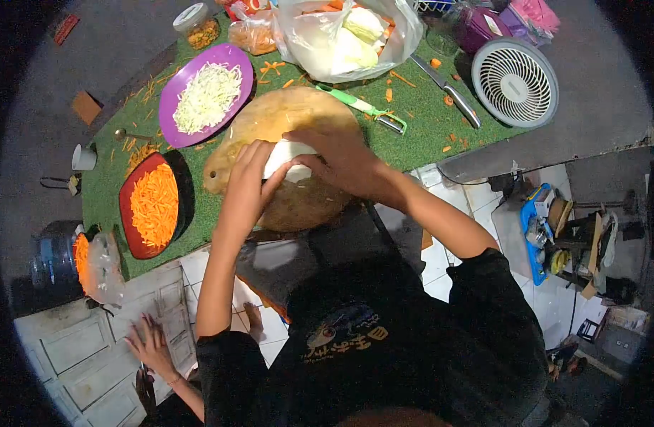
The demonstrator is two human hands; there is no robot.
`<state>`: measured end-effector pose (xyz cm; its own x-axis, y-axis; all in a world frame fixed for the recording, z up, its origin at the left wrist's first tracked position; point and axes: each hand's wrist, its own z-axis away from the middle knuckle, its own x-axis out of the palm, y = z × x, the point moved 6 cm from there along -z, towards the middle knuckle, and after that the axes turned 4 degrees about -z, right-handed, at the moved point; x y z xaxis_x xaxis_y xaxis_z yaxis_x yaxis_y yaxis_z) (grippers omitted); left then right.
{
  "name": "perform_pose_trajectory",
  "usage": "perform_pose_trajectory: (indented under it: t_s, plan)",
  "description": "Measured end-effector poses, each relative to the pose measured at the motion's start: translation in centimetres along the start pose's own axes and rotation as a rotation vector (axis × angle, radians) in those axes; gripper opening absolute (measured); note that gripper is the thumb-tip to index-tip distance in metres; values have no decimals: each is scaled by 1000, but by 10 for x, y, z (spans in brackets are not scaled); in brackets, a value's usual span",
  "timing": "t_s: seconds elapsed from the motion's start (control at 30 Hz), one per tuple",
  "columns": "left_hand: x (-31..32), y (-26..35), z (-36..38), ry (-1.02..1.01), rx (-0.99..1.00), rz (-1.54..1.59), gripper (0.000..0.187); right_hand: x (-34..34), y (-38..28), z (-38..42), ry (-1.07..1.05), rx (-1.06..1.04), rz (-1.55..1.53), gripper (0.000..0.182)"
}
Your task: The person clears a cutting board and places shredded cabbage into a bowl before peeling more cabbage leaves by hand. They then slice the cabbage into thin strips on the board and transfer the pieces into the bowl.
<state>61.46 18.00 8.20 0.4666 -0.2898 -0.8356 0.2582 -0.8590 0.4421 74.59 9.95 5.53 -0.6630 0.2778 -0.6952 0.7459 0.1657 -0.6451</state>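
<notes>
A pale piece of cabbage [285,151] is held between my two hands over the round wooden cutting board [284,117]. My left hand [252,171] grips its left side, fingers curled. My right hand [337,165] closes over it from the right; the fingers hide part of the piece. Left of the board are a purple plate [168,117] of shredded cabbage [209,98] and a red dish [131,231] of carrot strips [154,205]. A green-handled peeler [366,108] touches or lies close to the board's far edge, and a knife [451,96] rests farther right.
Beyond the board stands a plastic bag [320,46] with cabbage chunks and carrots. A grey strainer basket [515,82] sits at the right end of the green mat [426,135]. Carrot scraps are scattered about. At lower left, another person's hand [154,346] shows near a bag [106,267].
</notes>
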Motion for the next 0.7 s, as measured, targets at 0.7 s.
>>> perform_pose_trajectory:
  t_s: [0.7]
  plan:
    - [0,11,13,90,140,-26,34,-6,-13,-42,78,122,-131,30]
